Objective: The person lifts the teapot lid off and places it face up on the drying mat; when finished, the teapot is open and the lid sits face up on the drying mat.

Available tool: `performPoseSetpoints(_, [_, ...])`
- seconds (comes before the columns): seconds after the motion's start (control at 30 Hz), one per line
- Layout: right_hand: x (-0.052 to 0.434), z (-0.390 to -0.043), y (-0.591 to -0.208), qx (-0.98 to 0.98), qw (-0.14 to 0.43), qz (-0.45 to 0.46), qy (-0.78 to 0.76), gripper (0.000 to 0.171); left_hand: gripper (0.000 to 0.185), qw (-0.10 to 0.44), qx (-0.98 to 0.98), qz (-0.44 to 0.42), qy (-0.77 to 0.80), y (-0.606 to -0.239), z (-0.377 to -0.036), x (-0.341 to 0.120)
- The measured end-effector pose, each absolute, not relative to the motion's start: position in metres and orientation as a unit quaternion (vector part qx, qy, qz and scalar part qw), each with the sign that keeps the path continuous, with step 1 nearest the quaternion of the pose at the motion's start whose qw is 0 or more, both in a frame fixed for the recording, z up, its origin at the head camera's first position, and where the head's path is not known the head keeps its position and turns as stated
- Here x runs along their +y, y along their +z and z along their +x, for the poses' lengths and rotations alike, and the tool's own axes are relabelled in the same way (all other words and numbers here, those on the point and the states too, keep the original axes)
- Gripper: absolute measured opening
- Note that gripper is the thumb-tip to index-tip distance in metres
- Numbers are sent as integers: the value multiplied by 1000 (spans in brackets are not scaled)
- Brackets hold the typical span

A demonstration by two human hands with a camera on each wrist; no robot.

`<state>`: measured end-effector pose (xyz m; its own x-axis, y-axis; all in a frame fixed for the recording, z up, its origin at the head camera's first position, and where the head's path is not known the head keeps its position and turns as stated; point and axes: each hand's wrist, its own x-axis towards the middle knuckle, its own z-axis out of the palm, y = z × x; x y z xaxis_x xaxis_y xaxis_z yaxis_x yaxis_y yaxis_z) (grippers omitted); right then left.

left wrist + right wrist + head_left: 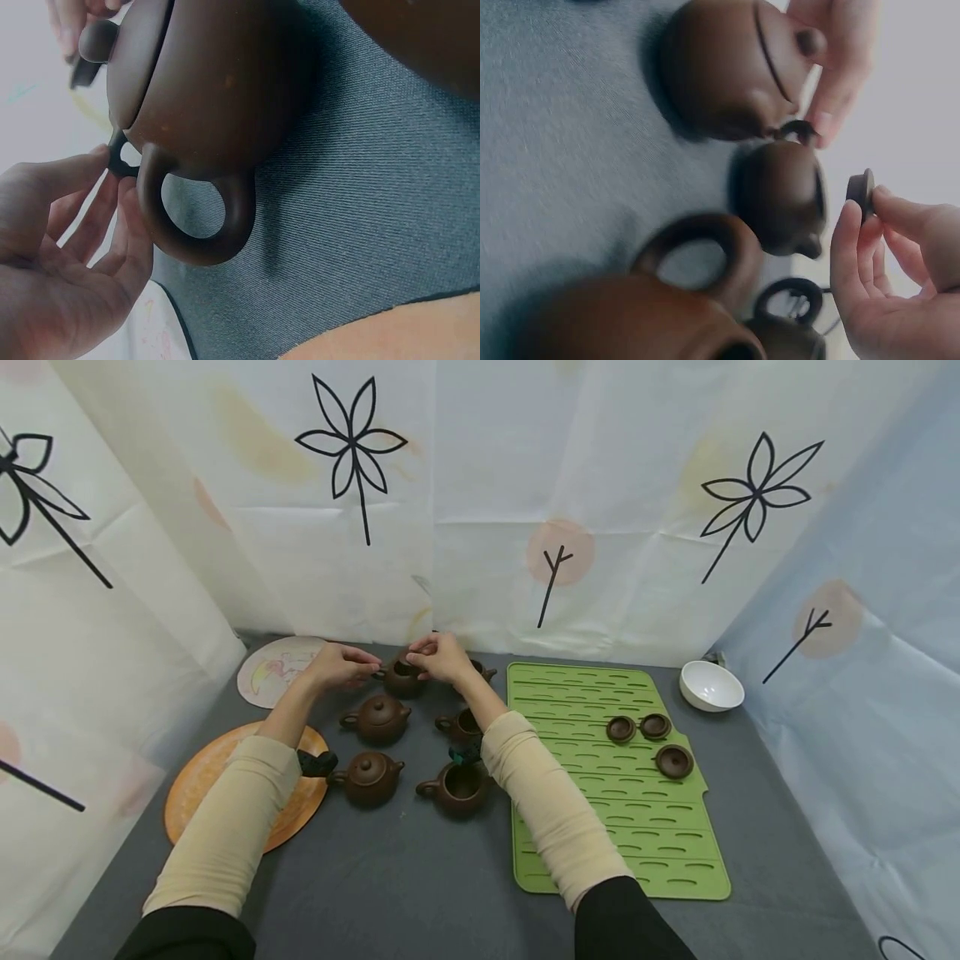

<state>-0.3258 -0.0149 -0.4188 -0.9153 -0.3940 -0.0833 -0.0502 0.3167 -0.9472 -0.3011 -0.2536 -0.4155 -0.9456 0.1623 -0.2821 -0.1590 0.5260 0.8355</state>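
At the back of the table, my left hand [341, 667] pinches the handle of a small brown teapot [402, 683]; the left wrist view shows thumb and fingers at that handle [118, 159]. Just above this uncovered pot, my right hand [444, 658] holds a small round brown lid [862, 193] between thumb and fingers, apart from the rim. Two lidded teapots, a middle one [379, 720] and a near one [369, 778], stand nearer in the same column. To their right are a near lidless teapot [459, 793] and others partly hidden by my right arm.
A green ridged mat [570, 852] lies right, carrying three brown lids, one being the nearest lid [674, 762]. Behind its right corner stands a white bowl [711, 687]. On the left are an orange round mat [191, 777] and a pale printed mat [262, 681]. Patterned cloth walls surround the table.
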Motion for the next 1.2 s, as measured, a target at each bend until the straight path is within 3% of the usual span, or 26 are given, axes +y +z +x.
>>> performPoseSetpoints(0.57, [49, -311, -386, 787, 143, -205, -564, 28, 43, 137, 864, 17, 484, -436, -307, -261])
performPoseSetpoints(0.9, [124, -281, -377, 787, 146, -222, -556, 26, 43, 139, 864, 17, 484, -438, -310, -258])
performPoseSetpoints(1.2, [190, -248, -385, 770, 132, -209, -587, 47, 45, 144, 863, 18, 483, -438, -309, -259])
